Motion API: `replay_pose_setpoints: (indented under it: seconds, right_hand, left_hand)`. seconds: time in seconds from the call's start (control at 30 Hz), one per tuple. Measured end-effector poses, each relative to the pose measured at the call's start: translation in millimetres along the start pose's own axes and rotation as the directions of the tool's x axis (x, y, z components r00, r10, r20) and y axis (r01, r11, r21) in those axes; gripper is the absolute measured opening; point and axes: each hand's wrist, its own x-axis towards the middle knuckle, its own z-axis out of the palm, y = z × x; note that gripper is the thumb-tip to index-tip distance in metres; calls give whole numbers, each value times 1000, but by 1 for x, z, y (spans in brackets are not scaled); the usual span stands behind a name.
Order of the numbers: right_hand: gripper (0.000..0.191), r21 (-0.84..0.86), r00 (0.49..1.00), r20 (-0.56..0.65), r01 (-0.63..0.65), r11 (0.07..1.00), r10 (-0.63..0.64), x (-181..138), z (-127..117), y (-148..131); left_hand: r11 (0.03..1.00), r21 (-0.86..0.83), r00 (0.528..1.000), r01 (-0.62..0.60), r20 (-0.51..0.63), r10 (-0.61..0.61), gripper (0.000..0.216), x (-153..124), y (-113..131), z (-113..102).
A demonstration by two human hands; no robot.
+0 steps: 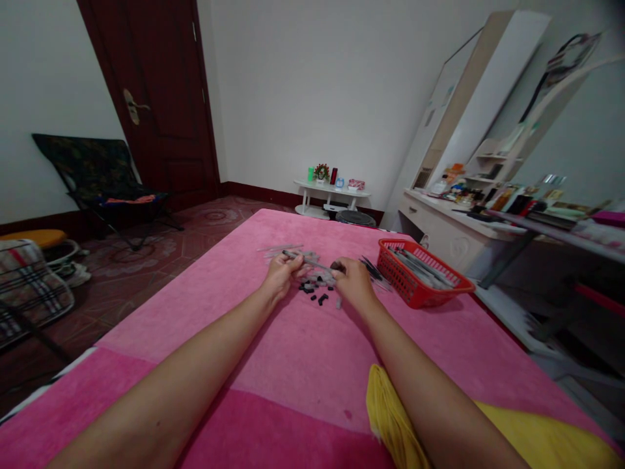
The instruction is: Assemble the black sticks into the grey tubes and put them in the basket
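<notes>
My left hand [285, 272] is closed around one end of a thin grey pen-like stick [316, 263], which slants across between my two hands. At its other end my right hand [352, 279] is closed, with a small dark piece [336, 266] showing at the fingertips. Whether that piece is joined to the stick I cannot tell. Under and between the hands lie small black pieces [323, 299] and small translucent grey pieces [319, 279] in a loose heap. Behind my left hand, several thin pale sticks [273, 247] are spread on the pink cloth [205, 293].
To the right stands a red plastic basket [418, 296] filled with grey sticks [424, 268]. Dark thin sticks [372, 268] lie beside it. Yellow fabric [395, 417] is under my right forearm. A dressing table [439, 218], a low white shelf [332, 188] and a folding chair [97, 176] stand around.
</notes>
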Motion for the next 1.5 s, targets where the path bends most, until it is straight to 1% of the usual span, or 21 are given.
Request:
replay_pose_setpoints:
  seconds: [0.1, 0.17, 0.2, 0.27, 0.33, 0.43, 0.5, 0.57, 0.63, 0.7, 0.77, 0.87, 0.97, 1.03, 1.13, 1.23, 1.27, 1.33, 1.37, 1.43, 1.5]
  right_hand:
    - [12, 138, 978, 164, -151, 979, 128, 6, 0, 7]
    - [12, 197, 956, 258, -195, 961, 141, 8, 1, 9]
    - [11, 215, 955, 272, -181, 960, 119, 8, 0, 9]
    - [9, 213, 964, 262, -91, 973, 32, 7, -1, 6]
    - [8, 150, 965, 260, -3, 989, -37, 6, -5, 1]
    - [13, 18, 973, 233, -2, 1000, -2, 10, -24, 1]
    - [18, -65, 992, 110, -54, 996, 61, 15, -46, 9]
    - [21, -158, 992, -61, -117, 981, 108, 18, -73, 23]
    - [26, -258, 955, -229, -248, 934, 190, 19, -101, 41]
    - [34, -330, 894, -327, -411, 850, 306, 16, -123, 60]
    - [38, -376, 838, -370, -529, 761, 400, 11, -137, 78]
    - [39, -414, 781, -385, -622, 665, 491, 6, -146, 101]
    - [41, -422, 752, -385, -659, 622, 535, 4, -145, 114]
    - [42, -416, 746, -390, -666, 619, 540, 5, -143, 114]
    - [39, -399, 773, -424, -628, 668, 473, 6, -137, 103]
    - [33, -371, 841, -410, -507, 778, 353, 11, -127, 87]
    - [30, -357, 876, -367, -443, 822, 313, 13, -122, 83]
    - [25, -331, 955, -214, -270, 904, 207, 16, -108, 76]
    - [22, -329, 976, -141, -206, 922, 168, 18, -101, 74]
    - [20, -366, 987, -6, -151, 918, 160, 19, -84, 71]
    - [21, -423, 978, 71, -150, 894, 197, 17, -68, 70]
  left_hand:
    - [999, 40, 999, -20, 48, 18, 28, 0, 1, -3]
    - [998, 65, 997, -25, 78, 19, 31, 1, 2, -3]
    - [997, 75, 996, -29, 88, 23, 32, 1, 2, -3]
    - [994, 103, 992, -42, 121, 30, 34, 0, 1, -1]
    - [986, 157, 983, -63, 178, 34, 36, 0, 0, 2]
    - [936, 311, 964, -163, 253, 84, 41, 2, -2, 1]
    - [826, 472, 941, -307, 283, 188, 36, 6, -2, -5]
    - [619, 651, 898, -440, 331, 290, 23, 13, -2, -17]
    - [445, 749, 868, -491, 378, 321, 19, 19, -2, -29]
    - [348, 790, 855, -505, 403, 327, 19, 24, -3, -39]
    - [297, 807, 850, -510, 421, 316, 20, 27, -5, -44]
    - [179, 838, 845, -516, 464, 266, 20, 27, -6, -45]
    - [61, 849, 840, -524, 504, 204, 20, 25, -5, -42]
    - [2, 845, 832, -535, 527, 175, 21, 24, -3, -41]
    - [-132, 836, 823, -533, 548, 147, 24, 23, -3, -41]
    - [-226, 835, 830, -501, 538, 149, 25, 23, -4, -41]
    - [-233, 839, 833, -492, 532, 156, 24, 23, -5, -41]
    - [-220, 849, 838, -481, 519, 171, 20, 22, -5, -40]
    - [-205, 855, 841, -476, 511, 177, 18, 21, -5, -40]
    - [-176, 867, 850, -466, 494, 184, 16, 19, -3, -39]
    - [-139, 879, 858, -456, 476, 195, 15, 18, -1, -39]
